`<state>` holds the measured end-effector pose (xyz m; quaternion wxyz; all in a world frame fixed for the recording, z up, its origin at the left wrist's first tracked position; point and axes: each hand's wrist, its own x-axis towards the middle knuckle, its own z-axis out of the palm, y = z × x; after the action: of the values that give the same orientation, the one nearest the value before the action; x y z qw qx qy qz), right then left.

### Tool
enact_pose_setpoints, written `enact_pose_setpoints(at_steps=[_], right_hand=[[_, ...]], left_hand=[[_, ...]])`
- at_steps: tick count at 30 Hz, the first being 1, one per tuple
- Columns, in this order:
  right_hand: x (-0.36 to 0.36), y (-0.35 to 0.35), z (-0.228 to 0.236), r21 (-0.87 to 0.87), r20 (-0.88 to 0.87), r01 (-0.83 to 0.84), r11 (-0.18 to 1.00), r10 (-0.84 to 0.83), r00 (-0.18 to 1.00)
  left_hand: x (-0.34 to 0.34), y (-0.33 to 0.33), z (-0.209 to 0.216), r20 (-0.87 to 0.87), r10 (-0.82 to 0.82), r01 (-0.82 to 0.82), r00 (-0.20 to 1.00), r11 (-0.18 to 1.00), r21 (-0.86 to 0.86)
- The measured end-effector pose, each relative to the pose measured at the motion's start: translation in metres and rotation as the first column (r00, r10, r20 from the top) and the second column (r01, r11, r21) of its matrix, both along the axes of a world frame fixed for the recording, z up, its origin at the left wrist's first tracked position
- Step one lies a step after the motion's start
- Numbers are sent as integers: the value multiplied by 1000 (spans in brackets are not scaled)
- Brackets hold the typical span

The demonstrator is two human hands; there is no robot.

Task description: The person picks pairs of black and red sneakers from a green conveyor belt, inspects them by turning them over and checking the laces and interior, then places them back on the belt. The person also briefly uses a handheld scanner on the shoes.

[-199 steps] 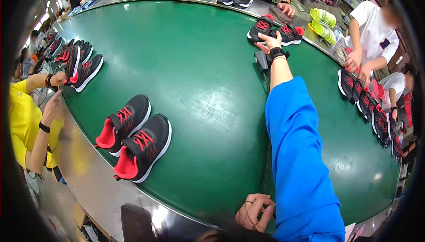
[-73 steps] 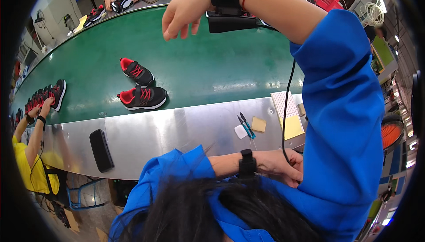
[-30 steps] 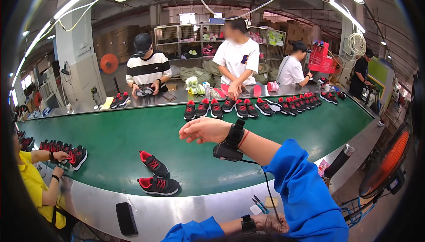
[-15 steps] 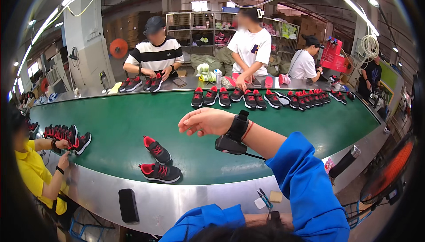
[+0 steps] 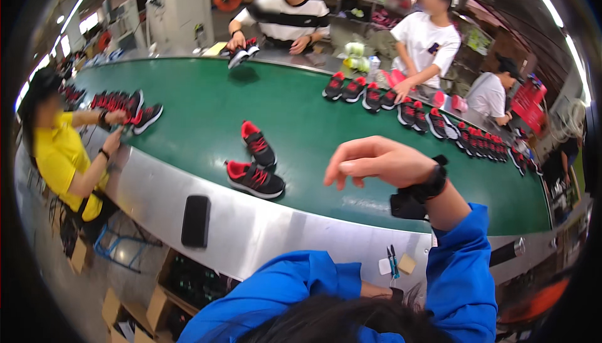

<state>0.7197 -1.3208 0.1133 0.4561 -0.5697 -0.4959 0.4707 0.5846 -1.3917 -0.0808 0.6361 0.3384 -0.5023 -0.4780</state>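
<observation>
My right hand is raised above the green conveyor belt, its fingers loosely bent and apart with nothing in them. A black strap with a small box is on that wrist. Left of the hand, two black shoes with red linings and laces lie on the belt near its front edge. The nearer shoe points right; the other shoe stands just behind, touching or nearly so. My left forearm is folded across my front, with hair hiding its hand.
A black phone, blue-handled snips and a tan block lie on the metal ledge. Rows of shoes line the far right. A co-worker in yellow handles shoes at left; others work across the belt.
The view has turned left and down, so the belt's contents sit further right and higher. Across the belt, the person in stripes has lifted shoes. My right hand remains raised and empty.
</observation>
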Motion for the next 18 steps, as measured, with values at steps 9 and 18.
enact_pose_setpoints(at_steps=[9, 18], right_hand=[[50, -11, -86, -169, -166, 261, 950, -288, 943], [18, 1, -224, -319, -489, 435, 842, -539, 685]], left_hand=[[72, 182, -78, 839, 147, -812, 525, 383, 441], [48, 475, -46, 897, -439, -612, 45, -722, -323]])
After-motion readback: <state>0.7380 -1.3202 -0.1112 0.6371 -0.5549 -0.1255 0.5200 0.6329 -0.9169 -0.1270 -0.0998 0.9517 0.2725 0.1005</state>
